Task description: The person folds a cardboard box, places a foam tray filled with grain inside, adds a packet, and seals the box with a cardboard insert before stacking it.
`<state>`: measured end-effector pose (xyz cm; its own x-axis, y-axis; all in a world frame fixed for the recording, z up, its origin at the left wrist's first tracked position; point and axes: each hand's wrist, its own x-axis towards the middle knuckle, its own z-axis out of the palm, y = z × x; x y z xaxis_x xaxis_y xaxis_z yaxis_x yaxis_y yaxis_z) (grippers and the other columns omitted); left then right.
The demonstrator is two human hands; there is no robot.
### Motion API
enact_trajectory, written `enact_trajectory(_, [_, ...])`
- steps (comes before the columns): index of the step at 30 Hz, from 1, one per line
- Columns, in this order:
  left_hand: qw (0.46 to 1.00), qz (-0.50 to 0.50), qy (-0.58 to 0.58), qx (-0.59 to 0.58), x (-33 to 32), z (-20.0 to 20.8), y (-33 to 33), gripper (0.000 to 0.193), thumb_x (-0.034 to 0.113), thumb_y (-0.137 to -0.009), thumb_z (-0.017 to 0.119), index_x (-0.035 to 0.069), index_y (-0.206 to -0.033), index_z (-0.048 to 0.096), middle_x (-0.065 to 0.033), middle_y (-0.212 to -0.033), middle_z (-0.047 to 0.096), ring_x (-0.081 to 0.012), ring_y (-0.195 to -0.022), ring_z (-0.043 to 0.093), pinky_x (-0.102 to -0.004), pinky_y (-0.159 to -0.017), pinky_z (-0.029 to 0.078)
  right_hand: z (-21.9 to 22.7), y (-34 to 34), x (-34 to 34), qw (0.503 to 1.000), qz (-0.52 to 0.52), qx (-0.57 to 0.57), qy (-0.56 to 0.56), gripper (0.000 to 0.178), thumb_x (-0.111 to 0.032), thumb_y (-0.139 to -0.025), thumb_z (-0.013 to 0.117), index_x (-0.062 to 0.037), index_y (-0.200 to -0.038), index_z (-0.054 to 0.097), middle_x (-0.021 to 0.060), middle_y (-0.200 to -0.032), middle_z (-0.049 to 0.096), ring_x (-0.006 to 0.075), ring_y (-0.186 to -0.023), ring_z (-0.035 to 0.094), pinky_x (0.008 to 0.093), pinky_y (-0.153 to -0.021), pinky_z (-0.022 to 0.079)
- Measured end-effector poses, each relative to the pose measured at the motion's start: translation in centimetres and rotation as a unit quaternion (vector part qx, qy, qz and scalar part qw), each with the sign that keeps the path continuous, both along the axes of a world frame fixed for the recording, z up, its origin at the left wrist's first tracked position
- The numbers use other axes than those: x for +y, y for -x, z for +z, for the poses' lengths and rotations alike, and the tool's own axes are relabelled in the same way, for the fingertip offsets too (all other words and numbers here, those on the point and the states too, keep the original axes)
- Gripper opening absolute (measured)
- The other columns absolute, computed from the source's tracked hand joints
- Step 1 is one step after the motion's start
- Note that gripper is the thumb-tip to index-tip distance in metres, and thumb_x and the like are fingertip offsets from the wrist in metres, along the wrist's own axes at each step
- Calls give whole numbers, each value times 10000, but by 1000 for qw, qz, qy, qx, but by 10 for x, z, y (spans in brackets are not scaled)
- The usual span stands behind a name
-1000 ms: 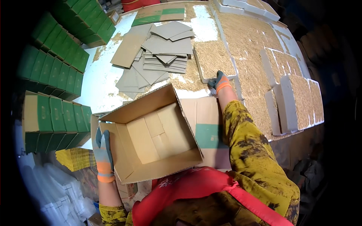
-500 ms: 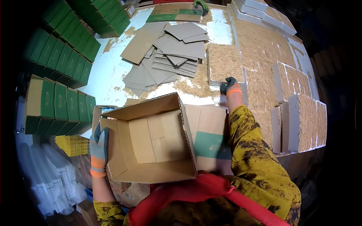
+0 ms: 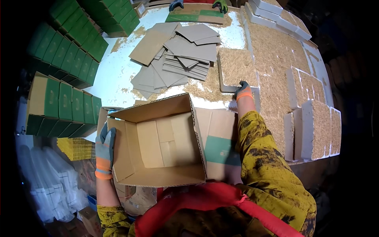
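Observation:
My left hand [image 3: 105, 148], in a grey and orange glove, grips the left wall of an open cardboard box [image 3: 169, 144]. The box is tilted toward me and its inside is bare. At the end of my outstretched arm, my gloved right hand [image 3: 243, 91] has its fingers curled at the near right corner of a white-sided block [image 3: 237, 68] with a brown, crumbly top. The block lies flat on the table; the fingers' undersides are hidden. Under and beside the box lies flattened cardboard [image 3: 223, 136] with a green band.
Grey cardboard sheets [image 3: 189, 49] lie in a loose pile mid-table. Rows of similar blocks [image 3: 272, 51] cover the right side, and several stand on edge [image 3: 318, 128]. Green boxes [image 3: 65, 98] are stacked at left. Across the table, a co-worker's gloved hands [image 3: 220, 5] touch green-banded cardboard [image 3: 193, 15].
A second gloved hand of the co-worker has come into view at the far edge. The view has shifted slightly. My hands keep their places on the box and at the block's corner.

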<state>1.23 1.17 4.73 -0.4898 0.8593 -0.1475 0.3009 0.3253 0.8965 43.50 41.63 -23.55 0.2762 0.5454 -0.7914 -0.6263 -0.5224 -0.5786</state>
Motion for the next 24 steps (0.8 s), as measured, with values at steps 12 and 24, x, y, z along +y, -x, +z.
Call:
enact_trajectory(12, [996,-25,-34,-74,14,-8,-7,520,142,-965,572,-84,-1403,407,-129,-1341,533,-160,-1166,526,-280,-1008,422,58,17,-16,981,-52,50,-182,535,-379,-822,709,-39,-1208,558,135,-1158,608,308,-991,600,455,-909,492])
enact_trajectory(24, [962,-162,-188,116,14,-43,11,595,205,-915,616,-8,-1429,404,-192,-1394,471,-253,-1257,483,-294,-1050,381,352,11,-274,905,201,-4,-376,535,-299,-956,524,15,-1382,450,177,-1393,512,273,-1229,555,420,-1053,454])
